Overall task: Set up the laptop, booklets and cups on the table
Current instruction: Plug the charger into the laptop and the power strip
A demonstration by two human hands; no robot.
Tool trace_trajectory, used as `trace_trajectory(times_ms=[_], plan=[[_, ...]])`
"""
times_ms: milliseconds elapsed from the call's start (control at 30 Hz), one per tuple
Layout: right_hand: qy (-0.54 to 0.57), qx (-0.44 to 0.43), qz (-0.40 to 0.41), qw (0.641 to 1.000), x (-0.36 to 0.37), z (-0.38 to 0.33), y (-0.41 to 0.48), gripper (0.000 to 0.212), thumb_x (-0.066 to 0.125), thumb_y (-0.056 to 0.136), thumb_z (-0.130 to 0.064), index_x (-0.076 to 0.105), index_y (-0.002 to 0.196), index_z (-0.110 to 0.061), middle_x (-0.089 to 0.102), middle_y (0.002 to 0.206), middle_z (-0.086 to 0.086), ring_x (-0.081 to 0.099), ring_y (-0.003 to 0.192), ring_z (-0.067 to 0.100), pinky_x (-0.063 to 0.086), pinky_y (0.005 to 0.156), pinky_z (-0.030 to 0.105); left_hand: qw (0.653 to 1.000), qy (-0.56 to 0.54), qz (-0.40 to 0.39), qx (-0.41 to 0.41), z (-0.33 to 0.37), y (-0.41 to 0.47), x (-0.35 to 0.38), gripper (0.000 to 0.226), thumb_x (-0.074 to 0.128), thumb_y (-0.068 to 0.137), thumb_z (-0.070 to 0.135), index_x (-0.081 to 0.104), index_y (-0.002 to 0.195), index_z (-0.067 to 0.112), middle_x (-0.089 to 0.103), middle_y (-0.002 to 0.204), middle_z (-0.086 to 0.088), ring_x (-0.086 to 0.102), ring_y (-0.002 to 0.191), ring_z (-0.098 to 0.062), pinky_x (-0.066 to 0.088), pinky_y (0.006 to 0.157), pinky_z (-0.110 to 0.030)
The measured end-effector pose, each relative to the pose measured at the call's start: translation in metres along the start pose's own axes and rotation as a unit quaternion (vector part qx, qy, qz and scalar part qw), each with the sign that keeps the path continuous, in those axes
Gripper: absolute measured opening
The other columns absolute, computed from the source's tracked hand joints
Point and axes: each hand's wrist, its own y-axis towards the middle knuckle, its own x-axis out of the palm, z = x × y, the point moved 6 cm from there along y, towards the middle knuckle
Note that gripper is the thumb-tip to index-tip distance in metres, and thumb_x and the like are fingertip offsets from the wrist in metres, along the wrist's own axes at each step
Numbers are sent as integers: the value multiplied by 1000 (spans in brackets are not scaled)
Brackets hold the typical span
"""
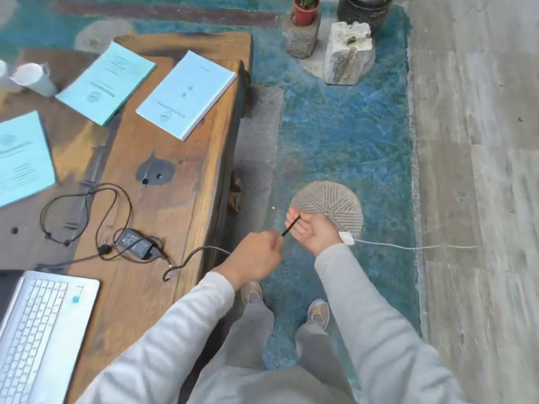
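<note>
Standing right of the tabletop [180, 199], laptop [43, 330] at its near left, booklets [186, 94] farther, cups [35, 78] far left. Pinching a black cord [291, 225] in the curled left grip [256, 255]; holding the right grip [313, 233] spread, palm up, cord tip touching its fingers [290, 214].

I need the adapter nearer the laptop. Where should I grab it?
Pinch the adapter across its long sides, coming from above. It lies flat on the table, and cords seem to leave its ends, so the sides are likely the freest hold.
</note>
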Motion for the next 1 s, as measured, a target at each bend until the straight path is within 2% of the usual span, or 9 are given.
trace_trajectory(times_ms=[67, 200, 300, 367, 433, 567, 733, 900, 1000], plan=[[-39, 31, 6, 999, 11, 15, 12, 22, 43, 101, 1, 59, 86, 0, 63, 91, 9, 50, 137, 27, 40, 110, 38, 1000, 23, 5, -10, -22, -21, -10, 27, 40, 105, 25, 54, 98, 4, 69, 103, -29, 62, 98, -48, 47, 80, -46], [-47, 40, 8, 998, 34, 41, 30, 22, 43, 100, 4, 59, 86, 0, 65, 97, 10, 51, 136, 28, 41, 111, 38, 995, 93, 6, -29, -58, -58, -34, 28, 35, 106, 31, 52, 102, 9, 68, 102, -25, 63, 97, -46, 48, 78, -46], [38, 10, 16, 999, 30, 40, 39, 28, 32, 104, 3, 58, 111, 11, 62, 102, 13, 47, 139, 28, 42, 111, 35, 993, 108, 11, -48, -82, -82, -50, 27, 34, 104, 35, 53, 98, 16, 68, 94, -17, 64, 90, -41, 48, 71, -40], [58, -2, 29, 998, 25, 41, 42, 39, 24, 105, 4, 36, 139, 21, 59, 122, 21, 44, 141, 29, 43, 110, 34, 997, 64, 17, -46, -94, -91, -58, 22, 39, 104, 31, 53, 91, 19, 69, 88, -16, 64, 85, -38, 43, 65, -38], [56, 2, 32, 998, 29, 54, 39, 35, 26, 104, 6, 41, 132, 23, 58, 134, 23, 52, 133, 32, 46, 106, 39, 998, 26, 38, -43, -103, -88, -64, 19, 42, 103, 26, 50, 86, 21, 70, 86, -14, 64, 85, -38, 40, 65, -37], [-36, 39, -9, 999, 60, 103, 22, 14, 44, 103, -2, 56, 109, 3, 71, 99, 15, 67, 97, 28, 53, 84, 38, 993, -61, 88, -52, -123, -63, -60, 25, 43, 104, 26, 59, 91, 13, 72, 91, -16, 65, 94, -39, 48, 78, -40], [-153, 71, -30, 985, 68, 150, 8, 17, 45, 103, -4, 60, 96, -3, 78, 75, 8, 76, 69, 16, 60, 61, 30, 982, -150, 79, -88, -152, -27, -30, 30, 52, 101, 34, 63, 88, 10, 72, 86, -13, 66, 91, -35, 51, 80, -39], [-198, 56, 35, 978, 64, 164, 14, 23, 48, 99, 4, 64, 84, -1, 74, 67, 9, 69, 70, 22, 58, 56, 33, 986, -139, 34, -81, -167, -14, 0, 22, 49, 100, 20, 69, 108, 14, 75, 104, -13, 68, 101, -33, 50, 87, -34], [-210, 56, 70, 974, 62, 170, 19, 24, 44, 97, 11, 64, 85, 3, 70, 80, 15, 63, 68, 23, 56, 57, 32, 988, -122, 26, -86, -172, -11, 11, 32, 47, 96, 13, 68, 119, 14, 75, 113, -14, 67, 108, -35, 50, 93, -37]])
